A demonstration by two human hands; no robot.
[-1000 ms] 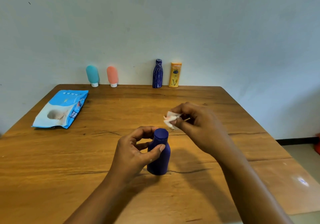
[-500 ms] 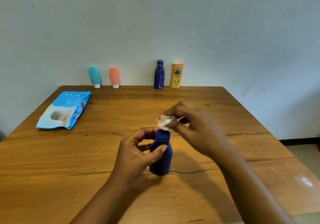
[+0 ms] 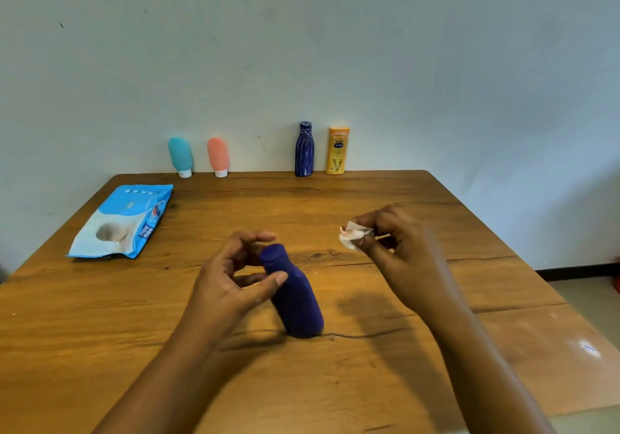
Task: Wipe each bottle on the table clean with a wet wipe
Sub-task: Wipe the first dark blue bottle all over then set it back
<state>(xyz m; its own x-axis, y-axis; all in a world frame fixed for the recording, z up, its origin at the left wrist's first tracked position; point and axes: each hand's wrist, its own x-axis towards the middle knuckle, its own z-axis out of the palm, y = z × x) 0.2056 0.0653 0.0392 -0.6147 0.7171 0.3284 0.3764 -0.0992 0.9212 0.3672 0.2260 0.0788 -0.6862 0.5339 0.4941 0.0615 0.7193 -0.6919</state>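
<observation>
At mid-table, my left hand (image 3: 231,282) grips the dark blue bottle (image 3: 297,303) by its neck, thumb on the shoulder; the bottle leans left, base on the wooden table (image 3: 369,199). To its right, clear of it, my right hand (image 3: 399,249) pinches a crumpled wet wipe (image 3: 352,238).

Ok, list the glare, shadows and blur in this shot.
Head view: a small glare spot on the table near its right edge; a soft shadow lies on the wood beneath the right hand, whose outline is slightly motion-blurred; the purple bottle is sharp.
</observation>
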